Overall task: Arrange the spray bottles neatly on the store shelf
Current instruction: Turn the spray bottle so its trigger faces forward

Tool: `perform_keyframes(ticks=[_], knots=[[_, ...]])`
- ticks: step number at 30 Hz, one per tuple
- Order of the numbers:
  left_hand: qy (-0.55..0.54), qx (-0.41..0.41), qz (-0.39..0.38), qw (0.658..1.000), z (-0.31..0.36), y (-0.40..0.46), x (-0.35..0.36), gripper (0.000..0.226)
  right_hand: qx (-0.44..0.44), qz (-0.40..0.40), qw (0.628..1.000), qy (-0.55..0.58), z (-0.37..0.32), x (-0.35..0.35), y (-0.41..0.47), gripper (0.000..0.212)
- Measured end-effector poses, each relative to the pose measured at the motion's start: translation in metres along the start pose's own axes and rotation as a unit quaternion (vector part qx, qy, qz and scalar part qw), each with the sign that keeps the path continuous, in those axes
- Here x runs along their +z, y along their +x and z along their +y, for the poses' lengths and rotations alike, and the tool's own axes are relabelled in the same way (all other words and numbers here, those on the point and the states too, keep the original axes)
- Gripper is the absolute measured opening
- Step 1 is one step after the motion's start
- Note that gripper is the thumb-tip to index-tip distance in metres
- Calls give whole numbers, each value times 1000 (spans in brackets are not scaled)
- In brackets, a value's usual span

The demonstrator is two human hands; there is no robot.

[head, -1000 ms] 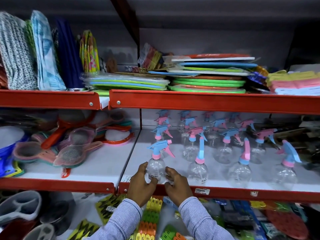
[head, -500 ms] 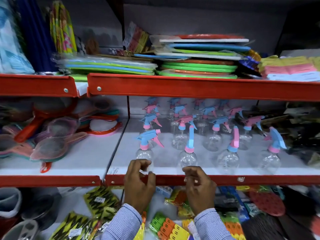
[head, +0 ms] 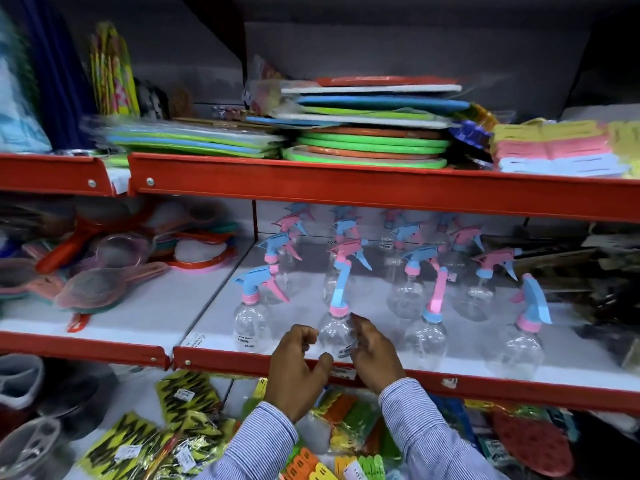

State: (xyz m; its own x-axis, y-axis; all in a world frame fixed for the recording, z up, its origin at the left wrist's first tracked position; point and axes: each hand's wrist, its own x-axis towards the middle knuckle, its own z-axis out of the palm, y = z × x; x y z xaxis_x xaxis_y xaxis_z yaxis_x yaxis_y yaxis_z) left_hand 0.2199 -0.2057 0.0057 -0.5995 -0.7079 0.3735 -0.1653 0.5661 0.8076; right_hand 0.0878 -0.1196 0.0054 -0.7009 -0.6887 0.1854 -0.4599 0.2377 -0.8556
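While most spray bottles (head: 408, 285) already stand in rough rows on the shelf (head: 381, 370), I cup the second front bottle (head: 334, 332) — left hand (head: 298, 367) and right hand (head: 374, 351) loosely curled, not clamped — its nozzle unaligned.

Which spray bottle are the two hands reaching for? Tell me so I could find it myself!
Find the long red-edged shelf that holds the rows of clear plastic spray bottles. In the front row, count to the second from the left: the clear bottle with a pink collar and blue sprayer top, between the left hand and right hand. Its blue sprayer points straight at you, while its left neighbour's faces sideways.
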Motion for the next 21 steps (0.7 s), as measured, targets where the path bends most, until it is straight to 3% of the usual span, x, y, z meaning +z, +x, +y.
perform_keyframes(ticks=[8, 21], knots=[[33, 3, 17, 999, 16, -2, 12, 41, -7, -4, 999, 40, 9, -8, -8, 54], [-21, -15, -68, 997, 10, 12, 10, 56, -18, 69, 997, 26, 12, -7, -17, 34]])
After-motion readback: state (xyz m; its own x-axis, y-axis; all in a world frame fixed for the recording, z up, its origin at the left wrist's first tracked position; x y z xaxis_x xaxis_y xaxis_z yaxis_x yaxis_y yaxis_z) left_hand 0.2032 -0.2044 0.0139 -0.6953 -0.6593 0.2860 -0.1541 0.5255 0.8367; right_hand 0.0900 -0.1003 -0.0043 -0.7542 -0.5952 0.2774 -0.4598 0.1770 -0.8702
